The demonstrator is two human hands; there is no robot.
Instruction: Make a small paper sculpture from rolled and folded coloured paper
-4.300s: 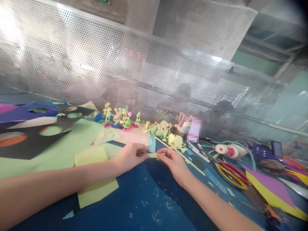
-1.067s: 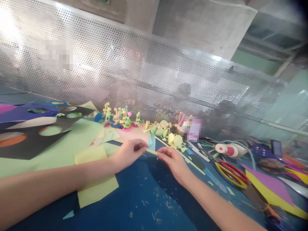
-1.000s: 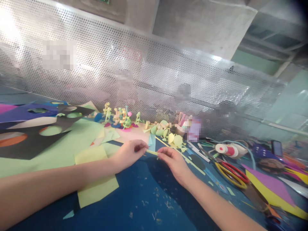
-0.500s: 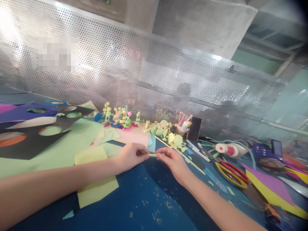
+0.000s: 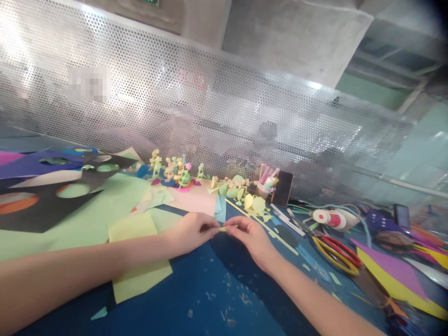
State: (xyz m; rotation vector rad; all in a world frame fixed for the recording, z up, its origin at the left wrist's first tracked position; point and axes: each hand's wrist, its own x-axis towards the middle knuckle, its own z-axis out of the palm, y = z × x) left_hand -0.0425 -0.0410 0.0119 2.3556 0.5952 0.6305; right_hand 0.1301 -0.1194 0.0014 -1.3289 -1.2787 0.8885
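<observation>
Both of my hands meet over the blue table (image 5: 210,298) and pinch one thin yellow paper strip (image 5: 224,228). My left hand (image 5: 191,232) grips its left end with thumb and fingers closed. My right hand (image 5: 248,235) grips the right end, fingertips pressed together. The two sets of fingertips are nearly touching, so only a short piece of the strip shows between them. A pale yellow paper sheet (image 5: 135,256) lies under my left forearm.
Red-and-yellow scissors (image 5: 336,252) and a spool of red thread (image 5: 331,218) lie to the right. Small paper figures (image 5: 171,172) and a pen cup (image 5: 266,179) stand along the perforated metal screen (image 5: 217,112). Green, black and purple sheets (image 5: 52,186) cover the left side.
My hands have drawn closer together, so less of the yellow strip shows between them than a second ago. The strip's tilt has levelled out. Nothing else on the table has moved.
</observation>
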